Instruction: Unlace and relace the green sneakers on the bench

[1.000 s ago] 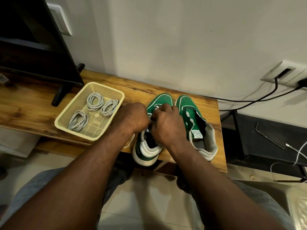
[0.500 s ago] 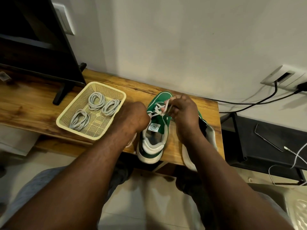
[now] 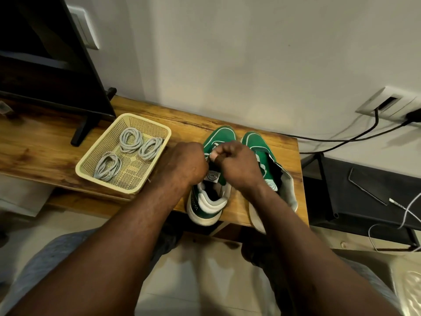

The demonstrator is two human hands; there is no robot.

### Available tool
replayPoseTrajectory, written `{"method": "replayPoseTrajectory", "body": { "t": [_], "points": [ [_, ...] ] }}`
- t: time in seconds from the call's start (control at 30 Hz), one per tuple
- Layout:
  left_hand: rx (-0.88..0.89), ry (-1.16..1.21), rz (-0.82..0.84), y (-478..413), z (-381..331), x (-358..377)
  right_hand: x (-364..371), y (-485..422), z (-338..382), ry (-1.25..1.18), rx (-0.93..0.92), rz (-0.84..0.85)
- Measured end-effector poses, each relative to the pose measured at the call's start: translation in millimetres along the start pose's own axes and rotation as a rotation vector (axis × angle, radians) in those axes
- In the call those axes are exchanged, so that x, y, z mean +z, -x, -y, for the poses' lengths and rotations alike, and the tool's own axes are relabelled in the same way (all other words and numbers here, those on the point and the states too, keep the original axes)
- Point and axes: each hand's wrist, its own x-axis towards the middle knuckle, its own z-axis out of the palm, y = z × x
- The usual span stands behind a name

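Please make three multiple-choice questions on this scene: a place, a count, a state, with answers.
1. The basket stands: A) left of the sneakers B) right of them C) on the floor
2. Lace coils in it: A) two B) three C) five
3. The left hand and right hand are: A) flat B) curled at the left sneaker, by its lace C) in the basket
Answers: A, it sits on the bench at their left; B, three grey coils show; B, both fists meet there.

On my left, a cream mesh basket (image 3: 107, 183) sits beside a dark screen (image 3: 45, 65); on my right, black cables (image 3: 376, 117) hang from a wall socket (image 3: 391, 102).
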Motion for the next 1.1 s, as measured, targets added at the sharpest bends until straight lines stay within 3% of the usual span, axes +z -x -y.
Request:
{"method": "replayPoseTrajectory", "body": {
  "t": [0.17, 0.2, 0.33, 0.53, 0.6, 0.8, 0.93, 1.1],
  "points": [
    [0.004, -0.020, 0.007, 2.2, -1.9, -2.6, -26.4, 1.5, 10.8, -0.775, 0.009, -0.062],
    [0.002, -0.026, 0.005, 2.6, -1.6, -2.1, -32.9, -1.1, 9.1, -0.755, -0.021, -0.074],
    [0.013, 0.005, -0.002, 2.1, -1.3, 0.0, -33.1, -7.7, 1.2, -0.080, -0.056, -0.117],
    [0.016, 0.038, 0.013, -1.6, 3.4, 0.5, 2.2, 1.8, -2.2, 0.518, -0.132, 0.010],
    [0.022, 0.052, 0.004, -1.5, 4.0, 0.1, 4.8, 1.5, -3.0, 0.602, -0.093, 0.028],
    [0.002, 0.053, 0.008, -1.0, 1.0, 0.3, 8.7, 4.7, -1.7, 0.652, -0.104, 0.033],
    [-0.056, -0.023, -0.036, 2.4, -0.5, 2.6, 2.4, -0.4, 0.5, 0.249, 0.049, 0.083],
    [-0.042, 0.041, -0.006, 1.2, 3.6, 2.0, -33.7, -5.6, -1.2, -0.030, 0.152, -0.097]
  ]
}}
